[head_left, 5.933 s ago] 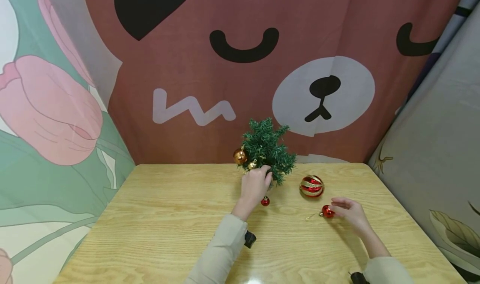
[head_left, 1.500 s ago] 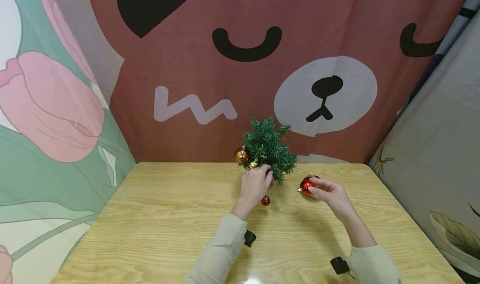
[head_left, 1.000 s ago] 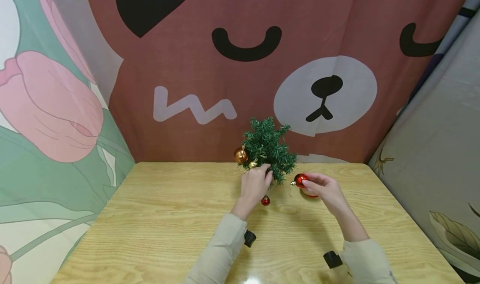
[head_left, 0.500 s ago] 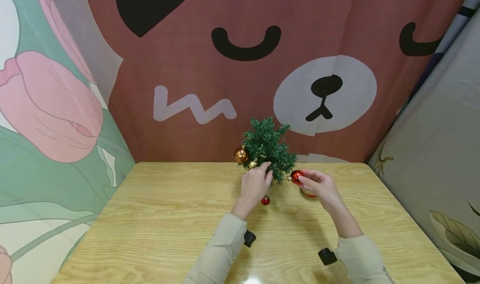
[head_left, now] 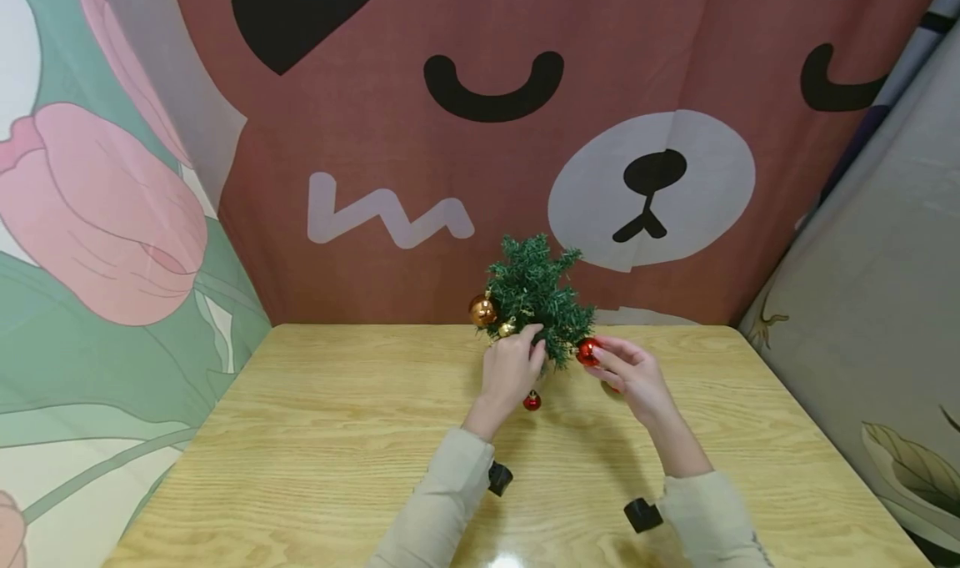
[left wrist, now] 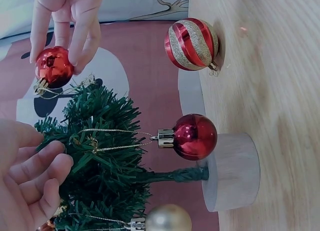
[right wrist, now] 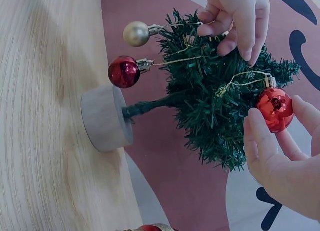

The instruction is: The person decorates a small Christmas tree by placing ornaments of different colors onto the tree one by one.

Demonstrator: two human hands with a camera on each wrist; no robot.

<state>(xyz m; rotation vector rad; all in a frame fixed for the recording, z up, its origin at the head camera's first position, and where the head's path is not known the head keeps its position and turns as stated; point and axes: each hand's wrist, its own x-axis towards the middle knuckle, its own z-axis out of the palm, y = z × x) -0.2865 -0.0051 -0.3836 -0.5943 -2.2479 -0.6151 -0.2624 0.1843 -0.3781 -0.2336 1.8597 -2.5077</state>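
A small green artificial Christmas tree [head_left: 534, 289] stands at the back of the table on a round pale base [right wrist: 106, 120]. My left hand [head_left: 510, 372] grips its front branches with curled fingers. At the tree's right side, my right hand [head_left: 633, 378] pinches a shiny red bauble [right wrist: 275, 109] between thumb and fingers. That bauble's gold cord loop [right wrist: 235, 84] lies against the needles. A smaller red bauble [left wrist: 195, 137] hangs by its cord at the front. A gold bauble [right wrist: 136, 34] and a copper one [head_left: 482, 310] hang on the left side.
A red-and-gold striped bauble [left wrist: 191, 43] lies on the wooden table [head_left: 322, 434], mostly hidden behind my right hand in the head view. Behind the table hangs a brown curtain [head_left: 375, 284] printed with a bear. Black wrist cameras [head_left: 642, 515] sit beside the sleeves.
My right hand has picked the red bauble up off the table and carried it left, past the striped bauble, to the tree's right side. My left hand has stayed at the branches.
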